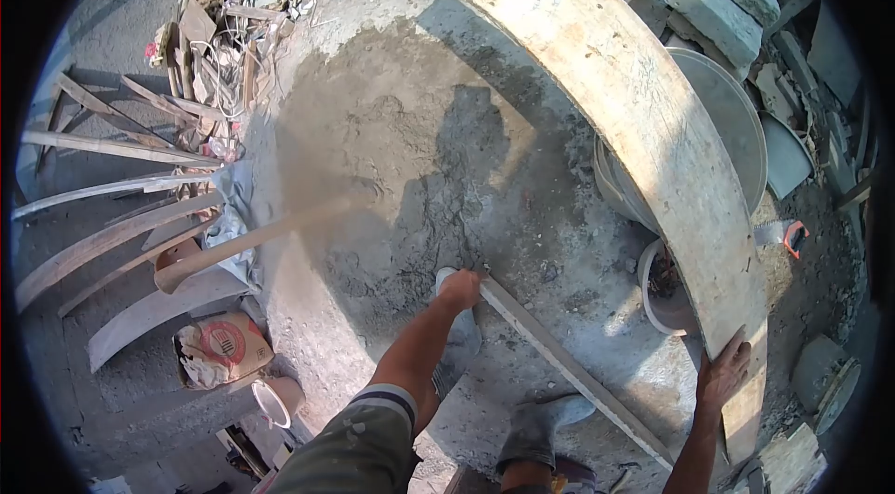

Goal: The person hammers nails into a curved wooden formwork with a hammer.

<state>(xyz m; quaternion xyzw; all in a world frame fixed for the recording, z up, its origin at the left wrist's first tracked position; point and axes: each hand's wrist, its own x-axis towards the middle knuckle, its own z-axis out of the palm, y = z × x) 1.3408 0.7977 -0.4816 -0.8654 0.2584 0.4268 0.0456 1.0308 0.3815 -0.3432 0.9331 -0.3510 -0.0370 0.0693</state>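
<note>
My left hand (461, 290) is closed around the upper end of a long narrow wooden strip (569, 365), which slants down to the right past my boots. At the right, my right hand (725, 368) rests at the edge of a wide pale wooden board (606, 47), its fingers curled over the surface near the lower end. The board looks curved in this view and spans from the top to the lower right. Wet grey mortar (392, 149) is spread over the ground ahead of me, with my shadow across it.
A long wooden handle (252, 238) crosses the left side. Scrap planks (121, 154) and a paper sack (224, 349) lie left. A large round tub (727, 112), a white bucket (655, 308), a handsaw (792, 238) and stone blocks (713, 14) are at the right.
</note>
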